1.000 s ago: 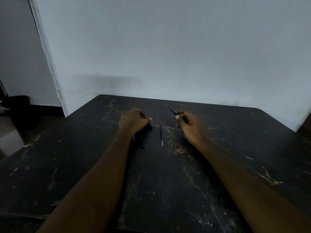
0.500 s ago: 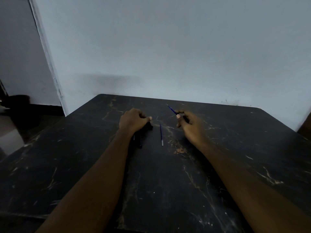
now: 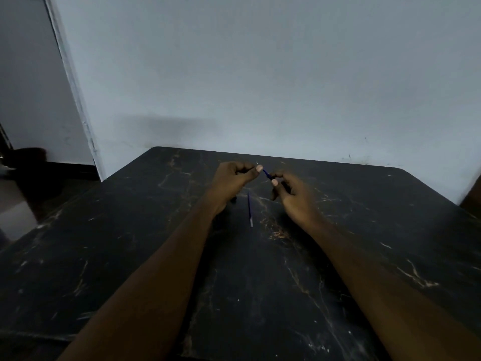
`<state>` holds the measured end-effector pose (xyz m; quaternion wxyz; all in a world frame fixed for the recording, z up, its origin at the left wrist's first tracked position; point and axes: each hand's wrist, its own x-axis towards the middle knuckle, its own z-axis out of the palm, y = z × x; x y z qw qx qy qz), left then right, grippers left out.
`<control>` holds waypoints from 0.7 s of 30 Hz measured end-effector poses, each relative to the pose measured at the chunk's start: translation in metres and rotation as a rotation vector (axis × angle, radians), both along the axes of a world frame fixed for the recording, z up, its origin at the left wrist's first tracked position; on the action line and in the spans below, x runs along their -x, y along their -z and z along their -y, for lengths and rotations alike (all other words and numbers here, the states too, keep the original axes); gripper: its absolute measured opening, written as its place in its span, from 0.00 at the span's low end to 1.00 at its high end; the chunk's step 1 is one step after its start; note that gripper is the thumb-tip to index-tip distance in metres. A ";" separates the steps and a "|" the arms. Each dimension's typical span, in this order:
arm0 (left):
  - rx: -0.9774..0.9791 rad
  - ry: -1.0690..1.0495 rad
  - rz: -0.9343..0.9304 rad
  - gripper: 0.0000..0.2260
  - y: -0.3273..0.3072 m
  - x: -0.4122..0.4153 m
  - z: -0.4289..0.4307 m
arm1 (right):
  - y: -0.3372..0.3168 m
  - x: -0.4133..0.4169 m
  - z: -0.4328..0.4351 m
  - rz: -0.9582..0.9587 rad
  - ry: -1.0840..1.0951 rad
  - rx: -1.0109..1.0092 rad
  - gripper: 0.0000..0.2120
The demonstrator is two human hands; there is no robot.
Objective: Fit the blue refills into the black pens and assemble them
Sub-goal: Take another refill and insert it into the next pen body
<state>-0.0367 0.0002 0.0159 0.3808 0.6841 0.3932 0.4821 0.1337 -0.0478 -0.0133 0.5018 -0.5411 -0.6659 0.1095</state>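
My right hand (image 3: 291,195) pinches a blue refill (image 3: 266,173) that slants up and to the left, a little above the black table (image 3: 130,256). My left hand (image 3: 233,179) is raised beside it, fingers curled, thumb and forefinger closed on the refill's far end; its thin metal tip pokes out just past the thumb. I cannot tell whether a black pen part is also inside either fist. A second blue refill (image 3: 250,208) lies on the table between my wrists, pointing toward me. A dark pen part (image 3: 233,199) shows at the edge of my left wrist, mostly hidden.
The table's far edge meets a pale wall (image 3: 260,87). The table's left edge drops to a floor with a dark object (image 3: 26,157) at the far left. The scene is dim.
My left hand has lifted off the pen parts on the table and moved right to meet the refill in my right hand. The right hand has shifted slightly. The lying refill has not moved.
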 end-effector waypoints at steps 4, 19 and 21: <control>0.040 0.026 0.079 0.07 0.003 -0.003 0.001 | 0.000 0.000 -0.001 -0.005 -0.007 -0.012 0.08; 0.264 -0.226 0.534 0.06 -0.012 0.037 -0.013 | -0.001 0.000 0.002 -0.056 0.019 0.071 0.04; 0.218 -0.291 0.469 0.07 -0.016 0.044 -0.013 | 0.000 -0.001 0.002 -0.066 0.018 0.065 0.03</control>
